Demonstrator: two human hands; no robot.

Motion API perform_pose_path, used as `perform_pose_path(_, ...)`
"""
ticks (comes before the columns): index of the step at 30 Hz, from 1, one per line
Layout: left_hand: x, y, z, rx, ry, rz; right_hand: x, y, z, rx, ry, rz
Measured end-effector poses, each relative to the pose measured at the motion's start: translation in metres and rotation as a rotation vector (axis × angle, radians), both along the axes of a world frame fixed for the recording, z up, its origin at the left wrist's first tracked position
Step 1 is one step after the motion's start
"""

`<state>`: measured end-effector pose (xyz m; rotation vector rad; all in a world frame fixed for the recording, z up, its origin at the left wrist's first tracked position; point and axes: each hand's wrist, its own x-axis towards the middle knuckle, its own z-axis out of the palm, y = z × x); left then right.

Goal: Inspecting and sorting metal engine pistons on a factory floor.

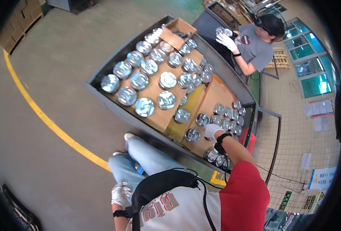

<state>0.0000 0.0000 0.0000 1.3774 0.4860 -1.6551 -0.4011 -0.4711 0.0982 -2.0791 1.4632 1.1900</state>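
Observation:
My right hand [213, 131], in a white glove with a black wrist strap, reaches into the right part of a grey metal bin [132, 117]. Its fingers curl over a shiny metal piston, mostly hidden beneath the glove. Just left of it, a separate piston [192, 134] and another piston [202, 119] stand on a brown cardboard sheet [213, 101]. More pistons crowd together beyond and to the right of the hand. My left hand [120, 193], also gloved, hangs by my thigh outside the bin, fingers loosely apart and holding nothing.
Many pistons sit spaced out on a raised cardboard layer [159, 111] at the bin's left, with an open cardboard box [178, 32] at its far corner. A co-worker [251, 46] across the bin holds a piston. A yellow floor line [51, 123] curves at left.

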Motion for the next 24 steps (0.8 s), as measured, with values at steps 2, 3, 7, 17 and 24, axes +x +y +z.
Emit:
perform_pose_path(2,-0.015,0.03,0.024,0.03,0.006,0.169,0.017,0.021,0.018,0.016,-0.072,0.061)
perform_pose_path(3,-0.003,-0.019,0.056,0.003,-0.197,-0.005,0.042,-0.027,0.058,-0.003,-0.083,0.112)
perform_pose_path(7,0.027,0.007,0.187,0.007,-1.048,-1.07,0.131,0.002,0.105,0.096,-0.205,0.281)
perform_pose_path(17,0.033,0.157,0.192,0.56,-1.304,-0.469,0.534,0.132,0.252,0.153,-0.713,1.125)
perform_pose_path(24,0.031,0.217,0.166,0.733,-1.268,0.328,0.677,0.417,0.382,0.488,-1.159,1.876)
